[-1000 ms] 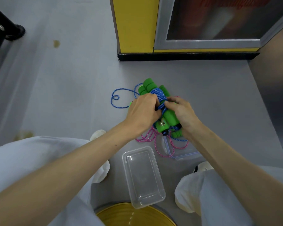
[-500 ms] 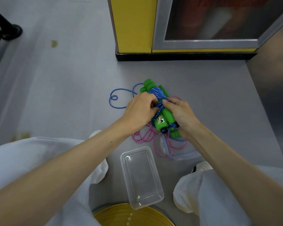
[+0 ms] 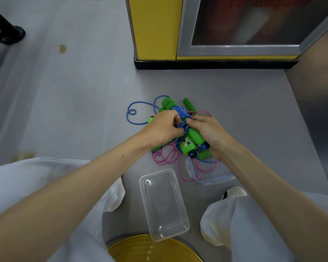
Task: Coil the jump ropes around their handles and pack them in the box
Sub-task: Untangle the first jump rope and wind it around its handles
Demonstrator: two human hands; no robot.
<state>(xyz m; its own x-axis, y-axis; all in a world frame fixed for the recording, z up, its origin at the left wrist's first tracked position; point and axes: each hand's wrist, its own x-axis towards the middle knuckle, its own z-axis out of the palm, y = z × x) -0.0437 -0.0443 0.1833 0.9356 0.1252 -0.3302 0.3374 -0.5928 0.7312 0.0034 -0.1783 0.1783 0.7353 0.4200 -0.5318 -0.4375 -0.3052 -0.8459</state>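
Blue rope (image 3: 180, 112) is wound around the green handles (image 3: 195, 134) that I hold in both hands, just beyond the clear box (image 3: 164, 231). My left hand (image 3: 163, 127) pinches the blue turns with curled fingers, and my right hand (image 3: 209, 132) grips the handles from the other side. The two hands are close together, the fingertips almost meeting. Other green handles (image 3: 187, 104) lie under this bundle. A loose end of the blue rope makes loops on the grey floor (image 3: 74, 101), beyond the box and to its left. The pink rope (image 3: 168, 157) lies uncoiled between my hands and the box, and one loop crosses the clear lid (image 3: 216, 176) just right of the box. The box stands open between my knees. A yellow round object (image 3: 151, 250) is at its near end.
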